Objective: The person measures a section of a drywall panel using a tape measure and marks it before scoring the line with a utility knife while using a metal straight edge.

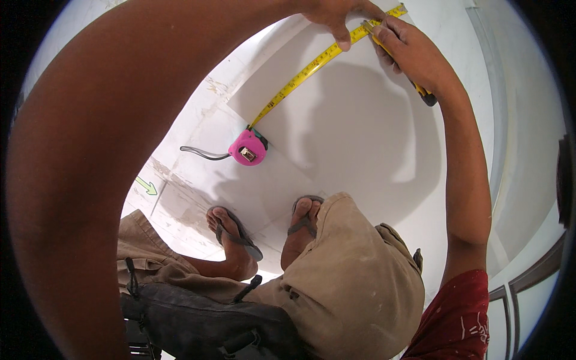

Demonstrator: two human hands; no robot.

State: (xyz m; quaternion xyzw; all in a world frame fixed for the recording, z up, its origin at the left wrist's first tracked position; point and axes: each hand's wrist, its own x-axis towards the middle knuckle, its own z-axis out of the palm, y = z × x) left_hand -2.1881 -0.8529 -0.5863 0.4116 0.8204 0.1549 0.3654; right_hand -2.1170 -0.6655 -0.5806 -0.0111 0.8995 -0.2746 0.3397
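A pink tape measure [240,139] with a dark wrist strap rests at the near left corner of a white board [372,138]. Its yellow blade is pulled out diagonally across the board toward the upper right. My left hand [333,17] grips the blade near its far end, the thumb on the near edge and the other fingers partly cut off by the frame's top. In my right hand [414,49] is a yellow and black utility knife [425,95], its tip against the tape blade just right of my left thumb.
My feet in dark flip-flops [245,240] stand on pale, scuffed floor tiles [180,174] near the board. A green arrow sticker [146,186] lies at left. A black bag [210,318] hangs at my waist. White panels with dark edging [537,264] rise at right.
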